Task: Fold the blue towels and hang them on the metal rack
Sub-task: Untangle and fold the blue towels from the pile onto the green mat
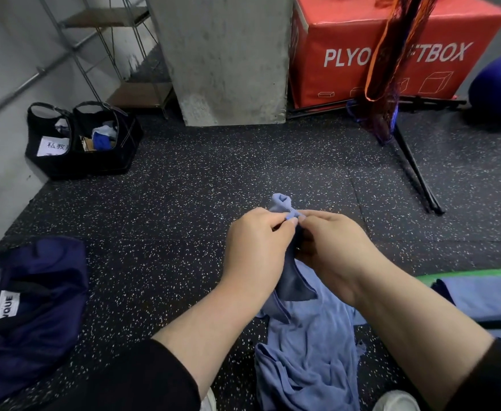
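Above the speckled floor (184,188), toward twelve o'clock, I see left hand (255,247) and right hand (332,247) pinching the blue towel (308,336) corner, each grip closed, likely to spread an edge.

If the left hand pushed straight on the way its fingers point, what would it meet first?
The left hand points rightward, so it would likely meet the right hand first, through the crumpled light-blue towel both pinch; depth is unclear.

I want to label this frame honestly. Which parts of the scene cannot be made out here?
- Blue towel, head view: the pinched edge is covered by both hands; the bottom edge cuts off its lower part.
- Left hand and right hand: fingertips overlap, so the exact grip is unclear.
- Black bags: label text too small.
- Red box: lettering partly hidden by hanging straps.
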`<state>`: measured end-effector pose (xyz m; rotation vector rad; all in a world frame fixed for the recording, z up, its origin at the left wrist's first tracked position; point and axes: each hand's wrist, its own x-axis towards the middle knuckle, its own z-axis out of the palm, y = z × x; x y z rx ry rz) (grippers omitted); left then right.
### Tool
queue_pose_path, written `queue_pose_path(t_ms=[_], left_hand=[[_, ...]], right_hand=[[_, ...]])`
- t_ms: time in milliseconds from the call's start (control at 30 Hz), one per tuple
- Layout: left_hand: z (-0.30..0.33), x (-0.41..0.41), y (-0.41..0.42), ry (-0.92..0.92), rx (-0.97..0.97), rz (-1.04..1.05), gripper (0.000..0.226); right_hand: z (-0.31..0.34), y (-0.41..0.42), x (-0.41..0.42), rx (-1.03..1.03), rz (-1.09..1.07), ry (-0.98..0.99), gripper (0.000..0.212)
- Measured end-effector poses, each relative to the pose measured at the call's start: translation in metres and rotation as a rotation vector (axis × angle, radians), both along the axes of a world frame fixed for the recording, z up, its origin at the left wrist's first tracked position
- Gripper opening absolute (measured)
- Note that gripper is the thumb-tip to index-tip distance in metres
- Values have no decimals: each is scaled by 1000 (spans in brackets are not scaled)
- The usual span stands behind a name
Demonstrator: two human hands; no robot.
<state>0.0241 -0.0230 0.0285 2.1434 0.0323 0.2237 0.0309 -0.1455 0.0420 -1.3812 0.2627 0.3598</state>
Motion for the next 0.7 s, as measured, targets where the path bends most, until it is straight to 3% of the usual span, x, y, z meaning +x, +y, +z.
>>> queue_pose_path(t_ms=[200, 333, 500, 533, 600, 633, 700], left_hand=[[0, 2, -7, -41, 142, -151, 18], [8, -6, -11, 91, 97, -334, 36], [20, 9, 13, 45, 303, -182, 22], [22, 12, 18, 41, 365, -222, 27], [24, 17, 25, 105, 544, -348, 75], [23, 18, 26, 145, 630, -381, 87], [17, 18, 25, 167, 668, -406, 75]], right_hand=[[1, -6, 6, 141, -77, 49, 27], [-5, -24, 8, -120, -35, -56, 18], [8, -39, 11, -614, 94, -247, 30], [12, -41, 11, -687, 144, -308, 31], [19, -42, 10, -743, 224, -377, 30], [21, -42, 9, -744, 250, -398, 30], [23, -44, 8, -744, 308, -433, 31]])
